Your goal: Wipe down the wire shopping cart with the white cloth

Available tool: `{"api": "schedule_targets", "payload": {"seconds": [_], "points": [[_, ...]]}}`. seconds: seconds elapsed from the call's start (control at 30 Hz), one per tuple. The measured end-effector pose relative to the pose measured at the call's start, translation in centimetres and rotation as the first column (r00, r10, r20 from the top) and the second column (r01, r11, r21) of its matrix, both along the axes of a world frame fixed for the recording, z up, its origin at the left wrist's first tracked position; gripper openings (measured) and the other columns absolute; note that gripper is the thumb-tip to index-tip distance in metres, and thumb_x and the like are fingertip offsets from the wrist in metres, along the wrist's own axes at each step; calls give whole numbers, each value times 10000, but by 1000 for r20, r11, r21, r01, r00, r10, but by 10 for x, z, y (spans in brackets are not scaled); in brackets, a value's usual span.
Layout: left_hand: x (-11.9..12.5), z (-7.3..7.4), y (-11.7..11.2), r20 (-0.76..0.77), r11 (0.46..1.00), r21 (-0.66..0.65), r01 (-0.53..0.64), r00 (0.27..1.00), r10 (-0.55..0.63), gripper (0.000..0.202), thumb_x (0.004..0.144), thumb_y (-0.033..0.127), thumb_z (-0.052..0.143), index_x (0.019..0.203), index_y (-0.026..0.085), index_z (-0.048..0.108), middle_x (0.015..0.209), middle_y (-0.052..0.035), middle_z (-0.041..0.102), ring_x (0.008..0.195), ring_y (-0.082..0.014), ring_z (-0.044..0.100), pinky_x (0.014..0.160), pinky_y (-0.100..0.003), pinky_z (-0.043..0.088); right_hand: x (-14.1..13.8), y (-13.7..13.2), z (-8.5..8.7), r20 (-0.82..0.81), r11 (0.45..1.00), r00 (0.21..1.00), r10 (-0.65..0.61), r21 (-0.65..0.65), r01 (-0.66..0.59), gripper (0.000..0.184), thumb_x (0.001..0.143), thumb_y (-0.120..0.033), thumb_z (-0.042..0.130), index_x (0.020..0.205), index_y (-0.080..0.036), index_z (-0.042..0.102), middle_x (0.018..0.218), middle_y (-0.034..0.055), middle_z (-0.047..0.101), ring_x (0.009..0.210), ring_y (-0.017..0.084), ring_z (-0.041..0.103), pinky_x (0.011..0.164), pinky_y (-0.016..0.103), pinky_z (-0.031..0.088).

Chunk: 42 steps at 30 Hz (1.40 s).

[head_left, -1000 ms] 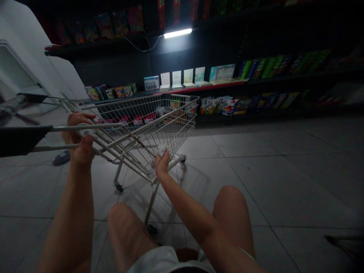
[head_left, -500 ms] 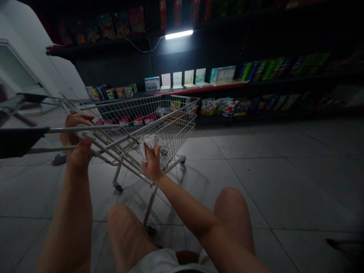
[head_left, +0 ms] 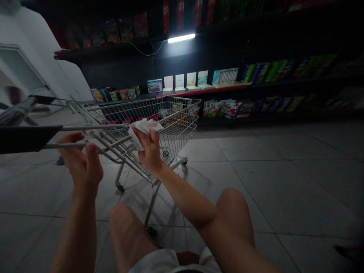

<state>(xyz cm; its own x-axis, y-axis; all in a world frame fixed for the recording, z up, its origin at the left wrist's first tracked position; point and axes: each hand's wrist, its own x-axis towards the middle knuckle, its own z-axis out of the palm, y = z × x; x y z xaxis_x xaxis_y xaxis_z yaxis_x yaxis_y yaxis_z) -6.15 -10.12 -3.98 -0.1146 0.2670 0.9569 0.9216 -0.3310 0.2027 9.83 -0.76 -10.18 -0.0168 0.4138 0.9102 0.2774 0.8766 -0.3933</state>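
Note:
A metal shopping cart stands before me, its handle end at the left. My right hand pinches a crumpled white cloth against the top side rail of the cart, toward the handle end. At the handle's side tubes is my left hand, its thumb and fingers apart around the lower tube, without a firm grip. Whether its fingers touch the tube I cannot tell. The black handle piece lies just left of that hand. Some goods, partly hidden by wires, show through the basket.
Dark store shelves with boxes and packets run behind the cart, under a lit tube lamp. Grey floor tiles extend to the right. A white door is at the left. My bare knees are close below the cart.
My left hand has loosened from the cart's tubes and shifted down and slightly right. My right hand has moved the cloth up and left along the rail. The view has tilted slightly.

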Motion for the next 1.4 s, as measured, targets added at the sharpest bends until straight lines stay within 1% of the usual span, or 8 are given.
{"api": "schedule_targets", "payload": {"seconds": [0.07, 0.2, 0.33, 0.5, 0.63, 0.93, 1.23, 1.4], "points": [[13, -12, -13, 4, 972, 200, -125, 992, 127, 301, 916, 479, 441, 866, 195, 526, 785, -32, 507, 719, -173, 506, 637, -341, 419, 0, 3, -21, -3, 1000, 1000, 20, -19, -20, 511, 831, -135, 467, 1329, -240, 518, 1222, 90, 462, 1196, 222, 455, 1070, 394, 426], [55, -2, -24, -379, 948, 61, 312, 886, -268, 265, 912, 295, 447, 663, 206, 426, 554, 26, 428, 503, -110, 427, 502, -264, 347, 5, 14, -124, 41, 970, 999, -29, -240, 38, 540, 730, -96, 487, 1265, -150, 534, 1199, 125, 500, 1184, 257, 438, 1091, 442, 395], [92, 40, 6, -524, 983, -172, -67, 851, -33, 268, 917, 329, 448, 725, 191, 575, 711, -52, 634, 664, -176, 577, 570, -294, 387, 17, 22, -185, 190, 845, 979, -75, -510, 164, 567, 645, -41, 477, 1204, -84, 556, 1107, 146, 528, 1074, 257, 471, 1019, 442, 435], [90, 52, 58, -749, 757, -368, -541, 655, 104, 399, 897, 266, 386, 676, 113, 681, 630, -168, 660, 617, -315, 636, 539, -366, 361, 17, 19, -105, 139, 934, 990, -33, -349, 80, 484, 776, -88, 469, 1239, -171, 581, 1170, 108, 493, 1134, 214, 469, 1038, 351, 424], [68, 44, 67, -815, 779, -337, -528, 578, 40, 310, 816, 148, 403, 685, 107, 682, 635, -191, 679, 595, -330, 652, 546, -383, 366, 6, 26, -38, 148, 996, 989, 11, -84, 2, 353, 848, -169, 511, 1174, -213, 639, 1216, 95, 485, 1202, 219, 446, 1064, 347, 401], [29, 41, 65, -839, 823, -273, -498, 542, 50, 306, 825, 230, 420, 725, 100, 678, 695, -174, 709, 697, -311, 685, 682, -417, 409, -2, 54, -140, 418, 950, 905, 72, -306, 66, 409, 725, -31, 554, 1097, -138, 686, 1204, 176, 571, 1135, 270, 508, 1020, 425, 430], [4, 37, 62, -871, 847, -197, -494, 484, 80, 244, 801, 226, 448, 690, 139, 647, 682, -144, 711, 664, -279, 672, 642, -386, 389, -17, 32, -14, 199, 998, 978, -64, 1, 65, 523, 834, -84, 464, 1315, -263, 565, 1307, 81, 457, 1259, 235, 423, 1144, 424, 355], [-1, 37, 54, -870, 862, -188, -472, 486, 77, 261, 805, 189, 434, 625, 160, 620, 639, -118, 700, 640, -267, 665, 606, -373, 372, -6, 84, -2, 307, 993, 945, -111, 63, 96, 485, 832, -131, 512, 1280, -300, 590, 1216, 63, 514, 1207, 251, 452, 1204, 547, 221]]}}
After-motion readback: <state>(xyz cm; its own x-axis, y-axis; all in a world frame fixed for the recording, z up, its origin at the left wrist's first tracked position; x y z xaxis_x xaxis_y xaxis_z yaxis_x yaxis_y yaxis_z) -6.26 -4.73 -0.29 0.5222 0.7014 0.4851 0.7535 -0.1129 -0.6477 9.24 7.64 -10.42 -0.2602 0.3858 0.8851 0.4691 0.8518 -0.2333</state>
